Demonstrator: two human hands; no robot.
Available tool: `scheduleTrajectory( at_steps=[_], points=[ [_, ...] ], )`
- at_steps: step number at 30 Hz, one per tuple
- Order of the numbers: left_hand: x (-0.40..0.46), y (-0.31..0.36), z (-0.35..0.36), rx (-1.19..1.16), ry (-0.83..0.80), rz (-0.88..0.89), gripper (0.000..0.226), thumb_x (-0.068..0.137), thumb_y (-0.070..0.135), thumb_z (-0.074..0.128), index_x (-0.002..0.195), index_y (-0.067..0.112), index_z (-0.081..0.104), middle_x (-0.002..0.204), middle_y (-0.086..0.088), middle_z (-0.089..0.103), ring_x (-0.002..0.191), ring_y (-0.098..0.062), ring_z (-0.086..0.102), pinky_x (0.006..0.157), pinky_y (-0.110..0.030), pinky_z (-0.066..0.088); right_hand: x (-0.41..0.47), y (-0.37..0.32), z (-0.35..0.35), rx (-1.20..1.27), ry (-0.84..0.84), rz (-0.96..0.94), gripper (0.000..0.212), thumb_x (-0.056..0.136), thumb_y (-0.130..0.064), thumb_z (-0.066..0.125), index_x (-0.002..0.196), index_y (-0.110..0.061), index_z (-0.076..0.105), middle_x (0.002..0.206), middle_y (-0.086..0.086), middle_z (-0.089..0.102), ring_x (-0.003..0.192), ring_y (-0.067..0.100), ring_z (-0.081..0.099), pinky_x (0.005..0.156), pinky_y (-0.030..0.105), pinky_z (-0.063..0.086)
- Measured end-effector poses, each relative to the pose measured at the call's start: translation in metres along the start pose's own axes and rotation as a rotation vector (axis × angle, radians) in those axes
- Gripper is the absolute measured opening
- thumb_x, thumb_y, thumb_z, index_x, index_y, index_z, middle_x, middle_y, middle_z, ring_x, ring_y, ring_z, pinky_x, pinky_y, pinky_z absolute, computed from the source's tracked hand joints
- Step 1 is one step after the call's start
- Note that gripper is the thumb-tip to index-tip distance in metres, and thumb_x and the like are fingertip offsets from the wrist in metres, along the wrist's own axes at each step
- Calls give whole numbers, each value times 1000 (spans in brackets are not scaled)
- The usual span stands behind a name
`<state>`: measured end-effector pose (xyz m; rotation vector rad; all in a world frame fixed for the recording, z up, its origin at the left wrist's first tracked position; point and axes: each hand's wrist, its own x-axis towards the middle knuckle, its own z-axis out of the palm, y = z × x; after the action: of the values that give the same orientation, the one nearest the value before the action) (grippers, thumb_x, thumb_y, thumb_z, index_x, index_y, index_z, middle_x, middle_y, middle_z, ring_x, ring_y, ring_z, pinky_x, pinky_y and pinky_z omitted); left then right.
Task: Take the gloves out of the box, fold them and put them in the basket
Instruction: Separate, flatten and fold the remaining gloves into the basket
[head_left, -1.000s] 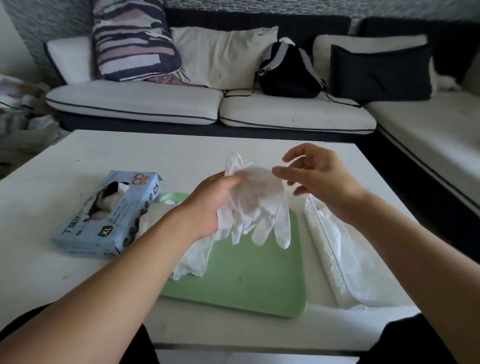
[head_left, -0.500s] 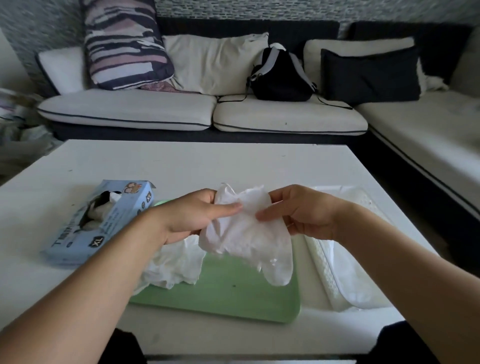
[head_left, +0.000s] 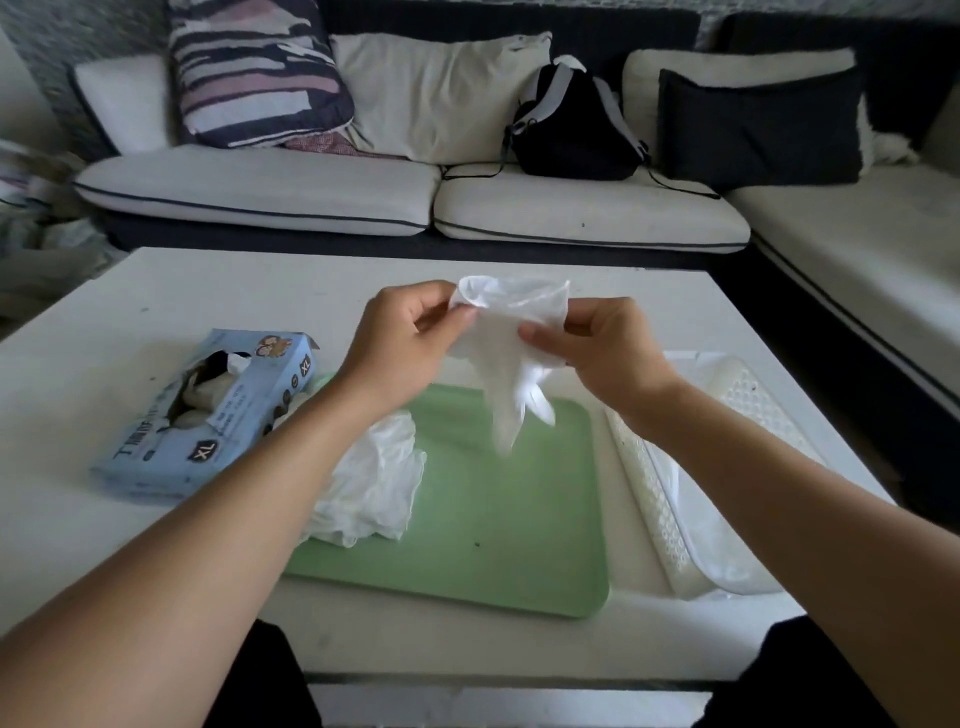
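A thin white glove (head_left: 511, 358) hangs in the air over the green tray (head_left: 498, 530), cuff up and fingers down. My left hand (head_left: 405, 343) pinches the cuff's left edge and my right hand (head_left: 597, 343) pinches its right side. A crumpled heap of white gloves (head_left: 371, 488) lies on the tray's left part, partly under my left forearm. The blue glove box (head_left: 208, 410) lies on the table to the left, torn open with gloves showing inside. The white perforated basket (head_left: 654, 499) stands right of the tray with white folded material in it.
The low white table (head_left: 156, 301) carries everything. A sofa (head_left: 322, 187) with cushions and a black backpack (head_left: 571, 124) runs along the far side and down the right. Piled clutter (head_left: 31, 223) sits on the floor at far left.
My right hand has come onto the glove and both hands have lifted it higher, pulling the cuff apart. The glove's fingers now hang straight down over the tray.
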<state>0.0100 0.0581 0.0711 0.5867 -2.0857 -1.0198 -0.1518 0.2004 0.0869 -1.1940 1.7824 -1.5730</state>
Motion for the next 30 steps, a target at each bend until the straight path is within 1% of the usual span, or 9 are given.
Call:
scheduleTrajectory(
  at_steps=[2,5,8,11,16,19,23,27,30],
  points=[
    [-2,2,-3,14,-46,47,22,93,30,69,93,9,74,79,-16,68,72,-11,51,66,-36,48,-3,1,-6,-117,-32,-66,5,82,-10,81,86,-10,78,77,1,76,66,9,63,66,24,55],
    [-14,-1,-1,105,-352,14,11,95,17,71,88,12,76,69,8,59,65,0,45,61,-24,38,-8,16,-11,-461,-220,-39,19,82,-16,82,67,-15,70,52,-9,56,46,1,42,48,18,34],
    [-31,-15,7,331,-728,-153,30,96,18,69,66,23,66,53,18,55,50,6,44,54,-13,34,-18,34,-5,-815,-527,-17,11,83,-28,79,85,-18,78,74,-5,71,67,6,63,66,27,50],
    [-49,-29,15,569,-969,-203,19,93,28,66,75,33,69,68,20,66,62,1,57,64,-22,47,-34,48,9,-968,-812,-14,26,87,-28,76,110,-16,75,104,-1,73,89,13,63,83,24,47],
    [-62,-21,12,635,-1023,-239,22,90,41,67,112,44,71,110,22,66,103,-4,64,91,-34,56,-49,53,19,-910,-1034,58,15,93,-27,70,106,-24,75,78,-21,62,64,-12,56,68,9,40],
    [-68,-23,19,668,-1051,-184,28,91,45,65,119,43,68,118,16,63,106,-10,62,93,-37,54,-45,50,20,-853,-1031,71,15,93,-23,68,106,-24,76,74,-27,62,72,-6,63,69,7,42],
    [-73,-24,29,706,-1078,-133,19,94,47,63,109,39,70,104,12,56,96,-14,60,89,-41,54,-31,51,16,-922,-911,66,20,87,-29,76,106,-22,74,78,-20,65,71,-6,58,66,7,37],
    [-74,-24,33,724,-1110,-145,10,93,42,68,98,34,71,101,12,55,97,-15,61,89,-40,55,-33,52,24,-948,-1052,193,30,82,-35,81,107,-21,73,88,-14,68,78,2,61,66,12,41],
    [-74,-25,31,719,-1117,-137,7,91,37,69,93,31,72,100,11,59,96,-15,63,87,-40,55,-36,51,33,-946,-1127,224,23,85,-37,78,101,-21,75,75,-19,65,75,5,63,60,12,42]
  ],
)
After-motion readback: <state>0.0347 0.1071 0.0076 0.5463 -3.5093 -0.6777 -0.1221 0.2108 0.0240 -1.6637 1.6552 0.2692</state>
